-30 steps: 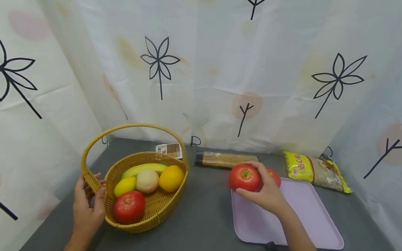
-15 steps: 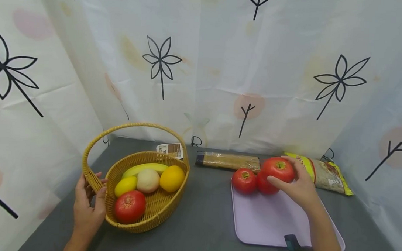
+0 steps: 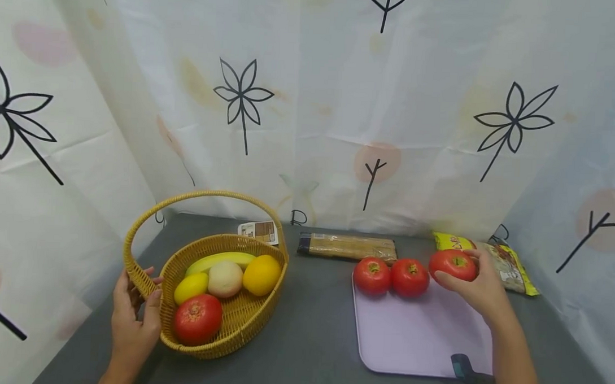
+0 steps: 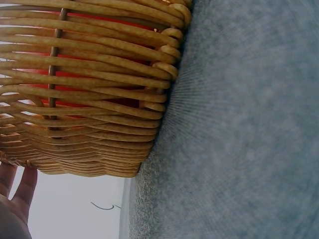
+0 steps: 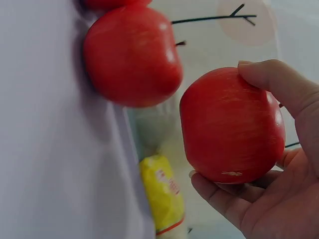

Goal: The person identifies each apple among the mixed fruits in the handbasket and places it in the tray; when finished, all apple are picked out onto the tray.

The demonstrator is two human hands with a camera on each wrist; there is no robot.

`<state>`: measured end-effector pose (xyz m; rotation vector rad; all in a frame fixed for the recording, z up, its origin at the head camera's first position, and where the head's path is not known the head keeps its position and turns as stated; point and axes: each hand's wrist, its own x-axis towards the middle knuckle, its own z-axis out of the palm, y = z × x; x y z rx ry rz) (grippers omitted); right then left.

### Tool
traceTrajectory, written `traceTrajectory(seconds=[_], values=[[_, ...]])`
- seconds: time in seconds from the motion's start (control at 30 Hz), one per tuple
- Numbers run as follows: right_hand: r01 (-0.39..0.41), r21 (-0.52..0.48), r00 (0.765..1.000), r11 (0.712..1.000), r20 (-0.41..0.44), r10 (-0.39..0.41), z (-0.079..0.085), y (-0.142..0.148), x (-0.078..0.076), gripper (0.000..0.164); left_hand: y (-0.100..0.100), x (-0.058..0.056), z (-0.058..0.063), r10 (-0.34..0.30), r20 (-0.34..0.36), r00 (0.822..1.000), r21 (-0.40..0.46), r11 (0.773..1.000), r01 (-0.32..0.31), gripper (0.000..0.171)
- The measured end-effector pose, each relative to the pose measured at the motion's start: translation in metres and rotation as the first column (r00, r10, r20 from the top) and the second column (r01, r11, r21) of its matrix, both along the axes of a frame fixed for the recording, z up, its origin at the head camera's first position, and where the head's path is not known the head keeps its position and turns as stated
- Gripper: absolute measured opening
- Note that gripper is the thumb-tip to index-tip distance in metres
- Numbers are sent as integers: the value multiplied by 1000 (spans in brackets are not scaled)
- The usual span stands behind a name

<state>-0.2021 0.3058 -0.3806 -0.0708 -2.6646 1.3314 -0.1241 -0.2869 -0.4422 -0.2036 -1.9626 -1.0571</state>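
My right hand (image 3: 487, 286) grips a red apple (image 3: 451, 265) above the far right part of the lilac tray (image 3: 419, 337). In the right wrist view, the thumb lies on one side of that apple and the fingers curl under the other. Two more red apples, one at the left corner (image 3: 372, 276) and one beside it (image 3: 409, 277), sit side by side along the tray's far edge. My left hand (image 3: 136, 321) holds the wicker basket (image 3: 247, 328) at the left foot of its handle (image 3: 140, 276). The left wrist view shows the basket's woven side and some fingertips.
Inside the basket lie a banana (image 3: 218, 261), a lemon (image 3: 191, 288), a pale peach-like fruit (image 3: 225, 279), an orange (image 3: 261, 275) and a red apple (image 3: 198, 319). Behind stand a flat brown packet (image 3: 351, 247), a label card (image 3: 259, 231) and a yellow bag (image 3: 508, 264).
My right hand has carried the apple rightward, past the two other apples, and then lower over the tray's far right. The left hand and basket have stayed in place.
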Motion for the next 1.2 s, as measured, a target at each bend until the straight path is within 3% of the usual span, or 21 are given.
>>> traceTrajectory(seconds=[0.3,0.6,1.0,1.2], values=[[-3,8,991,1000,137,2,-25,18,-9,98,-1,1,-1,5,30,1000,13,1000,-5,84],[19,50,980,999,196,-28,-34,24,-12,102,-2,1,-3,-5,31,1000,12,1000,5,85],[41,87,983,995,175,-56,-39,23,-13,99,-3,-2,-4,-23,-21,1000,9,1000,23,84],[34,152,979,988,196,-64,-34,24,-14,103,-4,-1,-3,-20,14,1000,23,1000,20,83]])
